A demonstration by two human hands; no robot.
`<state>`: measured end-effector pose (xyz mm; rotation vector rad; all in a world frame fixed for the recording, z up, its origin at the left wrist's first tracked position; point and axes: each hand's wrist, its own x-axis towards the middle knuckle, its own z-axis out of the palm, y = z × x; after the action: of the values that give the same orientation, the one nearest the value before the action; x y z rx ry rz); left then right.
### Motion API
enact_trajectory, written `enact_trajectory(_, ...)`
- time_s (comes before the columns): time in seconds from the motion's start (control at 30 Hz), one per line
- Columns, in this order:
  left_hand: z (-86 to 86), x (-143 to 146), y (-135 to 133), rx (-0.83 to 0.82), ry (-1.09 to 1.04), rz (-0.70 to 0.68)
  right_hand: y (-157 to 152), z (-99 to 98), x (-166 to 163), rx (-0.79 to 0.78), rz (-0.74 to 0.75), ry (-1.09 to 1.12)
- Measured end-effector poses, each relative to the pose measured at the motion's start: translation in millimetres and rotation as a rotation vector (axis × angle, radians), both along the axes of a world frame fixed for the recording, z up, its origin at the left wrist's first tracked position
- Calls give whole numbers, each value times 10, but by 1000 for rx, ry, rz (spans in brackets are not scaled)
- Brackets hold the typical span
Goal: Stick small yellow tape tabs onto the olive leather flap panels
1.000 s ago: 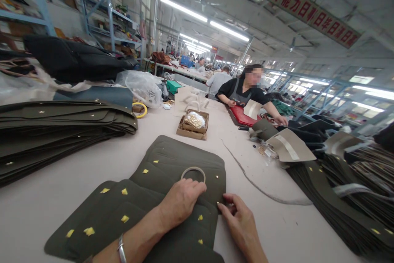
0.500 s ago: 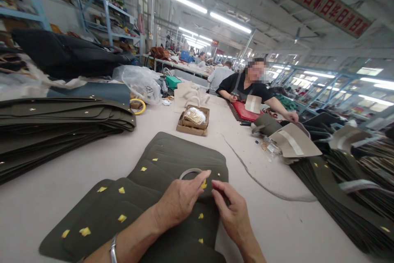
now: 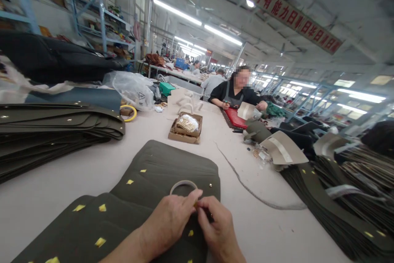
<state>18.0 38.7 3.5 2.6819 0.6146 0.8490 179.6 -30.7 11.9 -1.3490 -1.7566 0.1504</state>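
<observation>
Factory hall, long rows of strip lights, a red banner [image 3: 286,12] hung under the ceiling. Pale worktable [image 3: 101,164] running away from the viewer. On it: a stack of dark olive panels [image 3: 58,127] at the left; a small cardboard box [image 3: 184,128] of brass fittings mid-table; a clear plastic bag [image 3: 134,88]; a loose cord [image 3: 246,185] lying in a curve. A co-worker in a black top [image 3: 235,92] leans over a red piece [image 3: 235,117] farther along.

Olive leather panels [image 3: 166,168] with yellow tabs lie overlapped directly before the person, a tape ring [image 3: 184,185] resting on top. Left hand [image 3: 169,222] and right hand [image 3: 217,230] meet fingertip to fingertip just below the ring, pinched together on something small (mostly hidden by the fingers, too small to name).

Near panels cut off by the lower edge; both forearms likewise.

Half a second earlier the hands were slightly apart, a yellow tab showing at the left fingertips; they have since closed together.
</observation>
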Motion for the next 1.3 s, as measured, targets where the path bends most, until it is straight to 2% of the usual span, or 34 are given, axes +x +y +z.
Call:
enact_trajectory(0.2,-44,57,8,-39,-86,-15,32,-105,-9,172,-93,-92)
enact_trajectory(0.37,-32,69,-10,3,-80,28,-4,-104,-39,174,-164,-46)
enact_trajectory(0.43,-8,78,-26,39,-100,23,-16,-97,-67,70,-211,78)
enact_trajectory(0.57,81,94,-102,123,-177,-35,-20,-42,-98,-276,-262,539)
enact_trajectory(0.67,127,93,-144,159,-169,-67,-45,34,11,-389,-302,786)
enact_trajectory(0.77,115,78,-114,127,-82,22,-128,78,233,-504,-338,880)
enact_trajectory(0.87,74,68,-64,105,103,116,-254,38,432,-580,-336,825)
enact_trajectory(0.97,42,88,-64,91,221,133,-354,-75,530,-596,-314,706)
enact_trajectory(1.1,33,131,-113,60,233,87,-400,-169,545,-567,-307,541)
enact_trajectory(1.3,44,137,-120,21,231,93,-368,-72,436,-471,-292,281)
